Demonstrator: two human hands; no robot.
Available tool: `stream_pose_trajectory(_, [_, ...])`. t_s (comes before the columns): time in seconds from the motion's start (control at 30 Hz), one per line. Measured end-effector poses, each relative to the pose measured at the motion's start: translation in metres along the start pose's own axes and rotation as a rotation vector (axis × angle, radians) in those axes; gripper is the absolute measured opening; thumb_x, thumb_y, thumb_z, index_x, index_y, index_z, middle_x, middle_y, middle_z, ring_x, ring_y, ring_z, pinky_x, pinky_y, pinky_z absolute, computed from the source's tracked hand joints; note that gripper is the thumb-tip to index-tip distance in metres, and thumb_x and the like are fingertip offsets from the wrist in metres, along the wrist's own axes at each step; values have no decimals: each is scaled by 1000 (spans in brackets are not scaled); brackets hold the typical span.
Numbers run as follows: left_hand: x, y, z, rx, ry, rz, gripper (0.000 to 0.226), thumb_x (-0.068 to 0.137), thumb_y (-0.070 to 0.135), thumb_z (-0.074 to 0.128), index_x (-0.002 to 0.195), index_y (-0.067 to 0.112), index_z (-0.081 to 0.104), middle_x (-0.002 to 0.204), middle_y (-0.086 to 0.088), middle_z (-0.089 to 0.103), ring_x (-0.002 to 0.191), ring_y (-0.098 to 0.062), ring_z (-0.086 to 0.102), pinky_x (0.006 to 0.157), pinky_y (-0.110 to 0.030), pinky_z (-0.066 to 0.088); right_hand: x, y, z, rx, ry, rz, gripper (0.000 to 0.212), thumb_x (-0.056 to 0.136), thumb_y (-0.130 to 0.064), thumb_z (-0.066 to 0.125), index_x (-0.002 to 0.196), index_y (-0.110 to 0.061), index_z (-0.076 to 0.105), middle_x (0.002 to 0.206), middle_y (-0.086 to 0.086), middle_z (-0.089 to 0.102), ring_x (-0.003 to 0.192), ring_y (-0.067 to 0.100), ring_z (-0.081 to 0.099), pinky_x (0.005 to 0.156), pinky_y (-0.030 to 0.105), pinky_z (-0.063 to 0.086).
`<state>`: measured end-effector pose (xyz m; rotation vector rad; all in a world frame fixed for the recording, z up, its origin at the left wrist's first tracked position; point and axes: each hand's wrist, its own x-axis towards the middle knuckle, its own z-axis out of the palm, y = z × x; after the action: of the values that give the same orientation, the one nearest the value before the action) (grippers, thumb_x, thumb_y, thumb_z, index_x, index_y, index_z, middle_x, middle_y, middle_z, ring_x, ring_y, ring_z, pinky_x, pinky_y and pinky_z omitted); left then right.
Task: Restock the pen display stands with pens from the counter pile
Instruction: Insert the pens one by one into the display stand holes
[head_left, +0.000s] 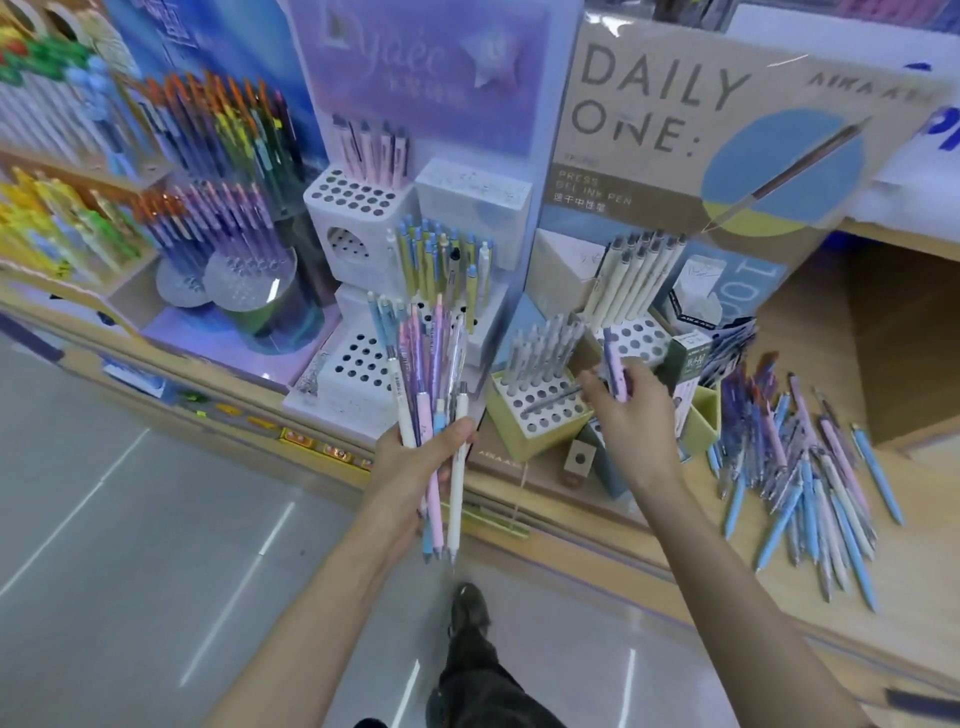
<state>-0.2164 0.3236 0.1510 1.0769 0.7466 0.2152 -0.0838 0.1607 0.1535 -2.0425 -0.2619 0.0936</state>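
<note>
Pen pile (800, 483): loose, flat, near right. Pen bundle (431, 395): fanned upright, centre. Lilac pen (616, 371): tilted beside green stand (519, 436).

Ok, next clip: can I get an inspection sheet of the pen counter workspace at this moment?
Surface: light wooden counter, largely taken up by display stands.
Job's things: pile of loose blue, pink and white pens lies on the counter at right; yellow-green perforated holder is partly filled with grey pens; white perforated stand shows many vacant holes.
Clutter: small brown cardboard box and dark green carton sit among the holders.
Hands: left hand grips a fanned bundle of pastel pens; right hand pinches a lilac pen above the holders.
Cables: nothing seen.
Surroundings: glossy grey floor; beige "DAILY ONE" sign.
</note>
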Motion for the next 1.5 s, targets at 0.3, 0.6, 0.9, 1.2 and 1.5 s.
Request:
stream_pose_trajectory(0.3, [34, 21, -8, 35, -2, -19, 44, 55, 31, 78, 86, 2, 66, 65, -1, 71, 40, -4, 47, 42, -17, 43, 28, 3, 26, -129, -41, -33, 21, 93, -25, 58, 78, -19, 45, 58, -5, 37, 50, 9, 33, 48, 21, 24])
stream_pose_trajectory(0.6, [64, 35, -17, 33, -66, -59, 36, 58, 28, 78, 82, 4, 68, 65, -2, 70, 44, -5, 46, 44, -17, 42, 16, -5, 59, -229, -42, -10, 50, 86, -15, 68, 61, -24, 26, 54, -9, 30, 49, -2, 45, 45, 14, 30])
stream_pose_trajectory(0.9, [93, 57, -29, 160, -244, -99, 46, 50, 35, 81, 83, 5, 68, 65, -2, 70, 44, -7, 45, 43, -18, 41, 1, -12, 68, -8, 58, 166, 24, 82, -28, 73, 87, -28, 50, 71, -11, 51, 62, -2, 52, 50, 12, 37])
stream_pose_trajectory(1.2, [105, 71, -31, 224, -319, -103, 42, 60, 28, 79, 87, -3, 69, 55, -3, 56, 41, -7, 43, 43, -17, 41, -5, -37, 61, 1006, 200, 375, 21, 96, 3, 40, 88, -17, 42, 65, -1, 43, 45, 9, 29, 41, 20, 24])
stream_pose_trajectory(1.5, [107, 79, -30, 203, -342, -101, 36, 47, 36, 82, 70, 9, 73, 55, -2, 56, 42, -7, 44, 42, -18, 41, -1, -73, 75, 873, 112, 194, 15, 92, -26, 50, 86, -13, 50, 65, 6, 58, 47, 13, 42, 47, 28, 49])
